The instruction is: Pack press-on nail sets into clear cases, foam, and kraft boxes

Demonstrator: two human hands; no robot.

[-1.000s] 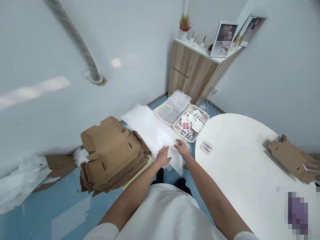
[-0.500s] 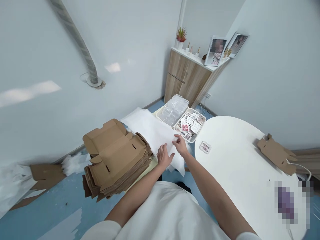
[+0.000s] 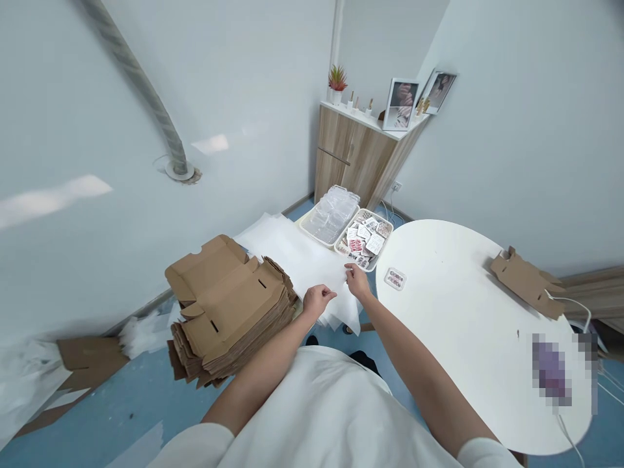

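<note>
Pale walls enclose a small corner with a blue floor [image 3: 97, 416]; a ribbed grey hose [image 3: 141, 91] runs down the left wall to a round fitting. At far left, torn white wrap and loose cardboard scraps [image 3: 78, 354] lie on the floor against the wall. Next to the right stands a tall stack of flat brown carton blanks [image 3: 229, 305], the top blank partly unfolded with its flaps raised. Just beside the stack lies a pile of white foam sheets [image 3: 297, 257], extending away from the person toward the corner. The left hand [image 3: 318, 299] is curled closed on the near edge of the top sheet, fingers pinching it. The right hand [image 3: 357, 281] grips the same sheet at its right edge, thumb and fingers closed on the material; the two hands are near each other, with the sheet's near edge between them. Beyond the sheets sit two shallow cream baskets side by side: the left basket [image 3: 312, 233] holds clear plastic cases, the right basket [image 3: 377, 250] holds small printed packets. Behind them stands a wooden cabinet [image 3: 358, 159] carrying a potted plant [image 3: 337, 83] and two framed pictures. To the right is a round white table [image 3: 468, 325]; a small clear case [image 3: 394, 279] lies near its left rim, and a folded carton [image 3: 526, 281] rests at its far right edge.
</note>
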